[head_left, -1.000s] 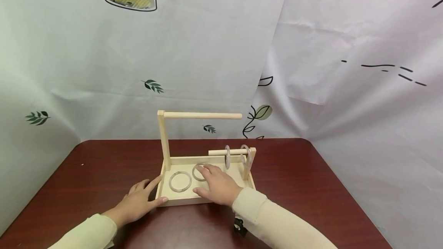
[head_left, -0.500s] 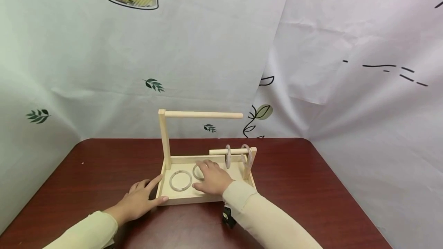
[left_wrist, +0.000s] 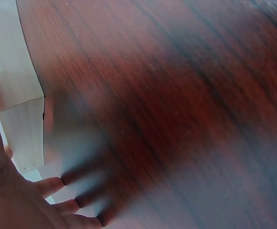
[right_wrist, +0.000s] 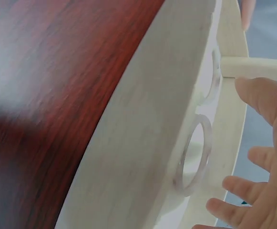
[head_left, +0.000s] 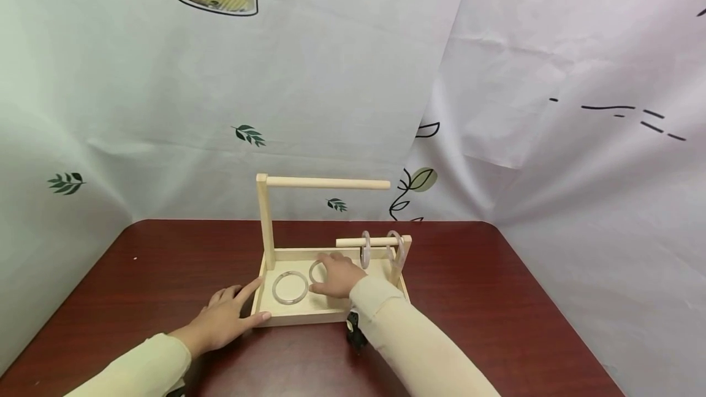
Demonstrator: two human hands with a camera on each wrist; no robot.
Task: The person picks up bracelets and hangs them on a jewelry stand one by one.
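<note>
With the left hand (head_left: 220,318), nearest, touching the near left corner of the wooden tray (head_left: 300,318) by straight forefinger and thumb, the other fingers spread down to the table (head_left: 469,311) — probably so as to keep the tray from sliding. A little further, lying flat inside the tray: the left ring (head_left: 274,291), not touched by any hand. Just to the right of it, held low at the second ring (head_left: 311,272), presumably for easy reach: the right hand (head_left: 339,276), thumb and fingers apart, clamped on nothing; whether touching this ring, impossible to tell. Further back, hung upright on the short rod (head_left: 379,241), apparently for tidy keeping: two hanging rings (head_left: 366,250), apart from each other. Behind, carried by the tall post (head_left: 266,222): the long rod (head_left: 328,182). Farthest, beyond the table: white printed cloth (head_left: 342,78).
</note>
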